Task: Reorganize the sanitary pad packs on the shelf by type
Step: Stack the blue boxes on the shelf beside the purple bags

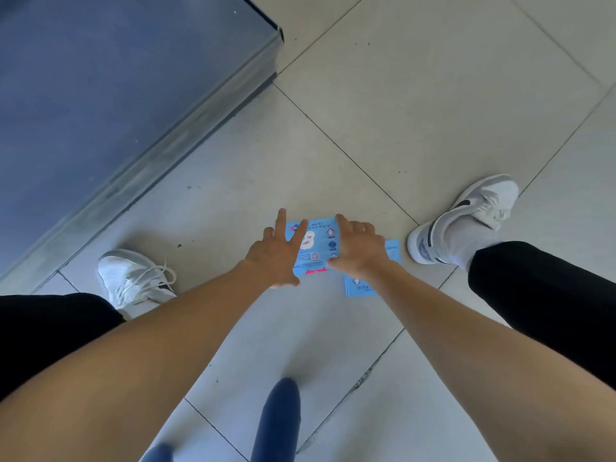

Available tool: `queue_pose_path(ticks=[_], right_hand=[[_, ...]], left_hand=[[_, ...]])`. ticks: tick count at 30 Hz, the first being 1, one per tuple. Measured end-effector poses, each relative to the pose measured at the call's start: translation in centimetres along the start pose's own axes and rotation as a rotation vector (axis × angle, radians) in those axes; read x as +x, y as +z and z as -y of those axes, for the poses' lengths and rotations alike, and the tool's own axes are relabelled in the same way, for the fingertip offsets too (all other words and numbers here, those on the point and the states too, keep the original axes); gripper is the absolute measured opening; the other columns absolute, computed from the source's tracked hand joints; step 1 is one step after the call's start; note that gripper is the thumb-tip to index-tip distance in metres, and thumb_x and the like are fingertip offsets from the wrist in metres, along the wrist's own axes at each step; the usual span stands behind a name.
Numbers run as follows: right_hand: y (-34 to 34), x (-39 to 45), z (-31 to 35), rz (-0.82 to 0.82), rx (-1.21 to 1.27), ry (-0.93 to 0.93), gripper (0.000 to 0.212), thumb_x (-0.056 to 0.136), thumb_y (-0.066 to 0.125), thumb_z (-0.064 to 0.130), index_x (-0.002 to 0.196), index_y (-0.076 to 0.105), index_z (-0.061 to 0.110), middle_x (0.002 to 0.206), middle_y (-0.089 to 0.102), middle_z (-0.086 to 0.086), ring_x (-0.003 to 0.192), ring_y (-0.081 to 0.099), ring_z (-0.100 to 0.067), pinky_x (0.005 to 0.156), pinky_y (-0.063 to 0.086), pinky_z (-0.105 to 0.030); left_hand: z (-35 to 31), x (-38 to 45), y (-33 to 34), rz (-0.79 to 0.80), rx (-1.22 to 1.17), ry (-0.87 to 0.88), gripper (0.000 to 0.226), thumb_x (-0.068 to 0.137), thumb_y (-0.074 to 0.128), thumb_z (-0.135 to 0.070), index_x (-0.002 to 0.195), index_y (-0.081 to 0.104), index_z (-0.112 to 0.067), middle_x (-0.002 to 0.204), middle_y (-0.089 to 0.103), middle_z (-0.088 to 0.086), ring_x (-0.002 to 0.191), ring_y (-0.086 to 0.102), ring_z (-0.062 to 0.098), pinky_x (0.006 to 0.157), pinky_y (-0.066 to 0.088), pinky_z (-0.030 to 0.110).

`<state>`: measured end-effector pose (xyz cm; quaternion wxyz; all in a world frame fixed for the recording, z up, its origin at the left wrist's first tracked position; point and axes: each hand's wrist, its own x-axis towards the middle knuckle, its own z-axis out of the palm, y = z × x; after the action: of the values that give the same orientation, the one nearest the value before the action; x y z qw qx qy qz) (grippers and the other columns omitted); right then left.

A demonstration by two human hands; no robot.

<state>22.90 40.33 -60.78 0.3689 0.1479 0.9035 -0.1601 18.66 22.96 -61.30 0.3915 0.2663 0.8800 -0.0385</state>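
A light blue sanitary pad pack (316, 243) lies flat on the tiled floor between my feet. My left hand (278, 253) is over its left edge, two fingers stretched straight across it. My right hand (358, 248) is over its right edge, index finger straight along the pack and the other fingers bent. Whether either hand grips the pack is unclear. A second light blue pack (361, 286) lies on the floor under my right wrist, mostly covered.
The grey metal base of a shelf (186, 128) runs diagonally across the upper left. My white sneakers stand at left (133, 278) and right (466, 218). A blurred blue object (278, 421) hangs close to the camera at the bottom.
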Motion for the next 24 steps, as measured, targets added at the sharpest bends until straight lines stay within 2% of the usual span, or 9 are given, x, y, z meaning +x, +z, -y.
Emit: queue_pose_path(ticks=[3, 5, 7, 9, 12, 14, 17, 20, 24], right_hand=[[0.3, -0.5, -2.3, 0.062, -0.089, 0.05, 0.116, 0.068, 0.077, 0.047, 0.152, 0.0, 0.027, 0.154, 0.014, -0.007, 0.145, 0.001, -0.038, 0.112, 0.021, -0.058], [1.1, -0.8, -3.7, 0.128, -0.159, 0.082, 0.132, 0.057, 0.082, 0.053, 0.151, -0.008, 0.033, 0.155, 0.001, -0.006, 0.144, -0.008, -0.043, 0.109, 0.024, -0.063], [2.1, -0.9, -4.8, 0.141, -0.21, 0.091, 0.135, 0.049, 0.085, 0.055, 0.148, -0.006, 0.038, 0.151, -0.001, -0.004, 0.141, -0.005, -0.045, 0.103, 0.033, -0.061], [2.4, -0.8, -5.3, 0.104, -0.223, 0.068, 0.128, 0.046, 0.086, 0.053, 0.144, 0.006, 0.036, 0.145, 0.009, -0.004, 0.135, 0.01, -0.04, 0.092, 0.043, -0.052], [1.9, -0.7, -5.6, 0.054, -0.264, 0.032, 0.104, 0.052, 0.086, 0.049, 0.136, 0.029, 0.027, 0.131, 0.032, -0.003, 0.124, 0.028, -0.031, 0.082, 0.045, -0.042], [0.8, -0.8, -5.6, 0.045, -0.264, 0.033, 0.083, 0.058, 0.084, 0.043, 0.125, 0.04, 0.021, 0.119, 0.041, -0.002, 0.116, 0.034, -0.029, 0.075, 0.043, -0.038], [-1.0, -1.0, -5.8, 0.091, -0.208, 0.03, 0.055, 0.067, 0.078, 0.035, 0.11, 0.049, 0.018, 0.103, 0.044, 0.0, 0.107, 0.044, -0.028, 0.073, 0.041, -0.035], [-3.1, -1.9, -5.6, 0.138, -0.098, 0.016, 0.041, 0.072, 0.076, 0.032, 0.105, 0.055, 0.018, 0.108, 0.058, -0.003, 0.098, 0.056, -0.027, 0.076, 0.046, -0.033], [-6.8, -4.5, -3.6, 0.076, -0.028, 0.012, 0.041, 0.078, 0.072, 0.037, 0.106, 0.056, 0.013, 0.106, 0.06, -0.005, 0.091, 0.056, -0.024, 0.071, 0.044, -0.03]], left_hand=[[-0.8, 1.1, 0.8, -0.05, 0.069, 0.029, 0.13, 0.069, 0.077, -0.056, 0.151, -0.02, -0.029, 0.154, -0.027, 0.02, 0.138, 0.019, 0.04, 0.091, 0.047, 0.044], [-1.5, 2.0, 0.9, -0.089, 0.103, 0.031, 0.13, 0.069, 0.077, -0.057, 0.151, -0.02, -0.028, 0.156, -0.014, 0.021, 0.138, 0.016, 0.042, 0.093, 0.046, 0.046], [-2.2, 2.7, 0.8, -0.117, 0.12, 0.03, 0.13, 0.068, 0.078, -0.055, 0.151, -0.018, -0.025, 0.152, 0.005, 0.02, 0.135, 0.02, 0.042, 0.093, 0.046, 0.045], [-2.6, 3.0, 0.7, -0.109, 0.095, 0.02, 0.132, 0.064, 0.082, -0.053, 0.152, -0.012, -0.023, 0.143, 0.012, 0.018, 0.128, 0.027, 0.04, 0.09, 0.048, 0.042], [-1.9, 2.7, 0.4, -0.072, -0.012, 0.004, 0.126, 0.056, 0.087, -0.049, 0.15, 0.006, -0.026, 0.135, 0.015, 0.016, 0.11, 0.038, 0.034, 0.08, 0.054, 0.038], [-0.8, 2.3, 0.0, -0.087, -0.133, 0.018, 0.107, 0.057, 0.089, -0.037, 0.143, 0.026, -0.025, 0.125, 0.022, 0.014, 0.094, 0.045, 0.029, 0.081, 0.054, 0.041], [0.8, 1.4, -1.0, -0.015, -0.354, 0.033, 0.064, 0.069, 0.081, -0.021, 0.123, 0.049, -0.018, 0.112, 0.046, 0.012, 0.089, 0.055, 0.03, 0.075, 0.049, 0.034], [1.7, -0.2, -2.4, 0.023, -0.448, 0.039, 0.031, 0.08, 0.071, -0.022, 0.108, 0.057, -0.018, 0.097, 0.061, 0.006, 0.087, 0.058, 0.027, 0.068, 0.042, 0.031], [2.2, -3.2, -5.4, -0.076, -0.457, 0.035, 0.024, 0.085, 0.066, -0.028, 0.104, 0.055, -0.019, 0.098, 0.063, 0.006, 0.087, 0.058, 0.026, 0.069, 0.044, 0.032]])
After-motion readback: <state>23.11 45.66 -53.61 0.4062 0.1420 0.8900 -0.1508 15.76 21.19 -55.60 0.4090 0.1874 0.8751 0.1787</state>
